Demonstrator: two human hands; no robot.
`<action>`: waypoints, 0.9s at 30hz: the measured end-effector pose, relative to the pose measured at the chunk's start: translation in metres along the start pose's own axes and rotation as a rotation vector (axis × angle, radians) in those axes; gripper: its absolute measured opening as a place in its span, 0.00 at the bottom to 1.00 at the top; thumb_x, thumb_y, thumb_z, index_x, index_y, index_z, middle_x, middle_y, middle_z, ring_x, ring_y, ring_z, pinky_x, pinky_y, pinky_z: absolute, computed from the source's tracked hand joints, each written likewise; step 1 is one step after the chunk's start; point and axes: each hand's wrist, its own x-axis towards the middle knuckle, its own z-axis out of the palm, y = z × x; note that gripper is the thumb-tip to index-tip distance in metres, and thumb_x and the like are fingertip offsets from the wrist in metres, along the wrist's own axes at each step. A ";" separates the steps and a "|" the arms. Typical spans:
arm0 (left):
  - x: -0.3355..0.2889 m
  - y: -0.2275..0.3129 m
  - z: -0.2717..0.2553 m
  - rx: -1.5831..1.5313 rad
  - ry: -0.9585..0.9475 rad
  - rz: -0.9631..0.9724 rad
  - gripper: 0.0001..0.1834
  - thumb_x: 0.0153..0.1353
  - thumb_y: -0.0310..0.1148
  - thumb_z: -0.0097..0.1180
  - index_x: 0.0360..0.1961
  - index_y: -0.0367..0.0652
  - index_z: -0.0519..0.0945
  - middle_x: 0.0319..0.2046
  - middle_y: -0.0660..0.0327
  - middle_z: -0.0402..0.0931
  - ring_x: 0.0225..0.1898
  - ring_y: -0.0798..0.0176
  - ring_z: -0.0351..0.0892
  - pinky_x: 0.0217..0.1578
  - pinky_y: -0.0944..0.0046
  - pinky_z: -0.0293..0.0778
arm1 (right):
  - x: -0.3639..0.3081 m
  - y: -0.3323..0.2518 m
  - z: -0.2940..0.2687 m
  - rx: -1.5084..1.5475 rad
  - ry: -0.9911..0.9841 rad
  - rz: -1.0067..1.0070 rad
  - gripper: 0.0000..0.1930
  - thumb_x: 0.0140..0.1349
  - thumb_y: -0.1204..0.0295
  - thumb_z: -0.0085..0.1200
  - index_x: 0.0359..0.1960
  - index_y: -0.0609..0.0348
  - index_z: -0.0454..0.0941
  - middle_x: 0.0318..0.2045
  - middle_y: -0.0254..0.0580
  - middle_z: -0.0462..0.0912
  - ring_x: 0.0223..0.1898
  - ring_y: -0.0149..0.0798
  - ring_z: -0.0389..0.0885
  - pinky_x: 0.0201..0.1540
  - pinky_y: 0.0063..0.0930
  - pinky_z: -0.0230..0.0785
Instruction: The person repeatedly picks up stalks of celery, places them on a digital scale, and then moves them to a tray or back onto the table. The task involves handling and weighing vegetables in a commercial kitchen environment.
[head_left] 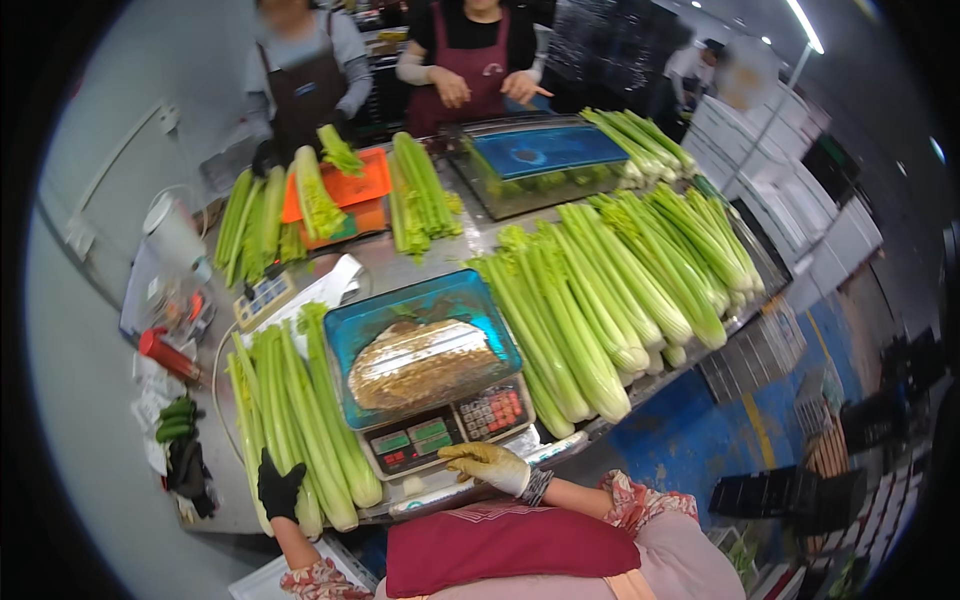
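In a black glove, my left hand [281, 487] rests with fingers apart on the butt ends of a row of celery [300, 420] at the table's left front. My right hand [490, 467], in a stained white-and-yellow glove, hovers or lies just before the keypad of a digital scale [445, 425]. Its fingers stretch leftward and hold nothing I can see. A blue tray [345, 335] sits tilted in view on the scale; a shiny brown-and-silver patch covers its bottom. More celery bunches [600, 310] lie side by side right of the scale.
Across the metal table [455, 250] stand two people in aprons; one has a hand near celery by an orange tray [375, 180]. A second blue tray [545, 150] sits at the back. A red bottle [168, 352] and green cucumbers [177, 420] lie left. White boxes [760, 150] stack right.
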 end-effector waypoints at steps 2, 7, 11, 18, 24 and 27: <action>0.001 -0.009 0.005 -0.029 0.002 -0.007 0.50 0.38 0.43 0.71 0.62 0.38 0.60 0.48 0.44 0.70 0.44 0.46 0.75 0.42 0.53 0.73 | -0.017 -0.020 -0.014 -0.119 0.115 -0.061 0.17 0.65 0.66 0.47 0.54 0.55 0.72 0.45 0.39 0.78 0.46 0.30 0.75 0.45 0.23 0.70; -0.006 -0.020 -0.002 0.198 0.199 0.036 0.38 0.53 0.45 0.60 0.61 0.39 0.63 0.49 0.44 0.70 0.50 0.43 0.70 0.51 0.51 0.66 | -0.067 -0.053 -0.109 -1.234 0.965 -0.400 0.22 0.56 0.64 0.53 0.53 0.55 0.71 0.45 0.47 0.76 0.46 0.48 0.73 0.50 0.39 0.64; -0.024 0.051 -0.011 -0.316 0.218 0.140 0.28 0.59 0.37 0.56 0.57 0.33 0.67 0.49 0.49 0.72 0.48 0.54 0.73 0.47 0.59 0.69 | -0.089 -0.039 -0.141 -1.288 0.958 0.176 0.36 0.48 0.56 0.59 0.60 0.53 0.63 0.50 0.53 0.71 0.52 0.51 0.70 0.53 0.40 0.64; -0.063 0.180 0.057 -0.466 -0.072 0.475 0.24 0.59 0.31 0.55 0.57 0.39 0.69 0.50 0.52 0.73 0.49 0.59 0.74 0.49 0.63 0.69 | -0.084 -0.022 -0.193 0.551 0.661 -0.187 0.22 0.59 0.57 0.52 0.50 0.57 0.69 0.38 0.45 0.78 0.34 0.46 0.80 0.30 0.33 0.74; -0.130 0.309 0.107 -0.541 -0.523 0.542 0.26 0.58 0.37 0.56 0.57 0.40 0.69 0.49 0.51 0.73 0.46 0.57 0.76 0.44 0.63 0.73 | -0.086 -0.035 -0.203 1.041 0.443 -0.193 0.30 0.56 0.48 0.54 0.53 0.55 0.66 0.42 0.51 0.77 0.32 0.45 0.80 0.23 0.26 0.71; -0.143 0.335 0.139 -0.699 -0.652 0.509 0.28 0.60 0.36 0.55 0.59 0.40 0.65 0.47 0.52 0.73 0.44 0.62 0.76 0.41 0.65 0.74 | -0.084 -0.043 -0.211 0.955 0.480 -0.133 0.28 0.58 0.50 0.53 0.53 0.54 0.66 0.43 0.50 0.77 0.32 0.44 0.80 0.25 0.30 0.73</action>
